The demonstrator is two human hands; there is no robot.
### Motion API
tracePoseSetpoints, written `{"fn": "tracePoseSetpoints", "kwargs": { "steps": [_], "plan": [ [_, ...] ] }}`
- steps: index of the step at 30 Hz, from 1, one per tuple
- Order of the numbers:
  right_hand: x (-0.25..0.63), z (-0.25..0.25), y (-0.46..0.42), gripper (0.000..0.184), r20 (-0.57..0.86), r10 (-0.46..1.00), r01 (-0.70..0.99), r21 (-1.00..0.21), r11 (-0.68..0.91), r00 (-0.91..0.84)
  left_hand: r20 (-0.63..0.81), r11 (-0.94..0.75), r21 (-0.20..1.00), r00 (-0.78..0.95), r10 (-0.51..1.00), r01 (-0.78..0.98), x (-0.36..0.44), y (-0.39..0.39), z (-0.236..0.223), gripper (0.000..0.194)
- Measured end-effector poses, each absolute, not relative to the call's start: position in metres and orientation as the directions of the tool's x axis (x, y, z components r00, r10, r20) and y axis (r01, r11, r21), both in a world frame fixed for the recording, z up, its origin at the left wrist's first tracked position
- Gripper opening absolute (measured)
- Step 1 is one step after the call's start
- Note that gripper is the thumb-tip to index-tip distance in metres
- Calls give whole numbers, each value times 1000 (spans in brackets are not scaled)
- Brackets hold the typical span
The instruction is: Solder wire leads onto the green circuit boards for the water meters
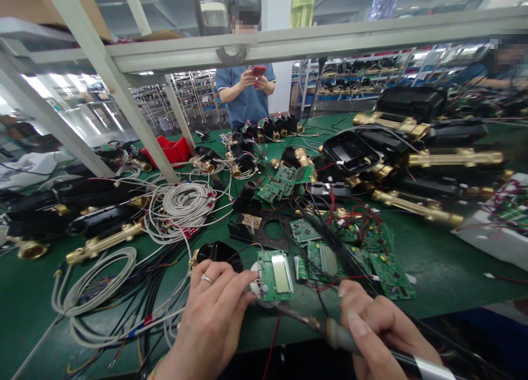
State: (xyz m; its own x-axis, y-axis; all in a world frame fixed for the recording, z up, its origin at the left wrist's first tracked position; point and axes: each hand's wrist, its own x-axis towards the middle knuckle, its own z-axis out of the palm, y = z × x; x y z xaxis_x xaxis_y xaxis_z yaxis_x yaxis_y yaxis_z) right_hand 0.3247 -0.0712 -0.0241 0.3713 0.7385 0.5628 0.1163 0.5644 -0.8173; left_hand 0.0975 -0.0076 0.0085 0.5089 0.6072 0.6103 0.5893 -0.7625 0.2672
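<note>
My left hand (216,308) is closed, its thumb and index finger pinched at the left edge of a green circuit board (268,289) with a pale display. Whether thin wires also sit between those fingertips is hidden. A soldering iron (340,336) lies in the grip of my right hand (381,328), its metal tip reaching left to the lower edge of the board. Under the board shows part of a round white piece. Just behind my left fingers rests a black housing (218,253) with a brass end.
Coiled grey cables (187,204) and brass-fitted black meters (107,240) crowd the left. More circuit boards (390,273), black wires and brass pipe bodies (416,207) fill the right. A red bin (173,152) stands behind a rack post. Across the bench a person holds a red phone (258,71).
</note>
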Motion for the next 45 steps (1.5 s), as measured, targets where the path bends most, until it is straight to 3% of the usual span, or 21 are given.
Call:
{"fn": "tracePoseSetpoints", "kwargs": {
  "steps": [3,19,45],
  "plan": [
    [324,-23,-70,36,567,736,109,-813,572,369,603,-770,306,512,611,559,96,-8,9,17],
    [323,-27,-62,35,579,721,132,-805,578,381,583,-725,256,496,644,640,103,-11,3,28],
    [320,-9,-56,36,600,740,201,-800,566,303,557,-727,197,535,635,658,104,-11,2,26]
  ]
}}
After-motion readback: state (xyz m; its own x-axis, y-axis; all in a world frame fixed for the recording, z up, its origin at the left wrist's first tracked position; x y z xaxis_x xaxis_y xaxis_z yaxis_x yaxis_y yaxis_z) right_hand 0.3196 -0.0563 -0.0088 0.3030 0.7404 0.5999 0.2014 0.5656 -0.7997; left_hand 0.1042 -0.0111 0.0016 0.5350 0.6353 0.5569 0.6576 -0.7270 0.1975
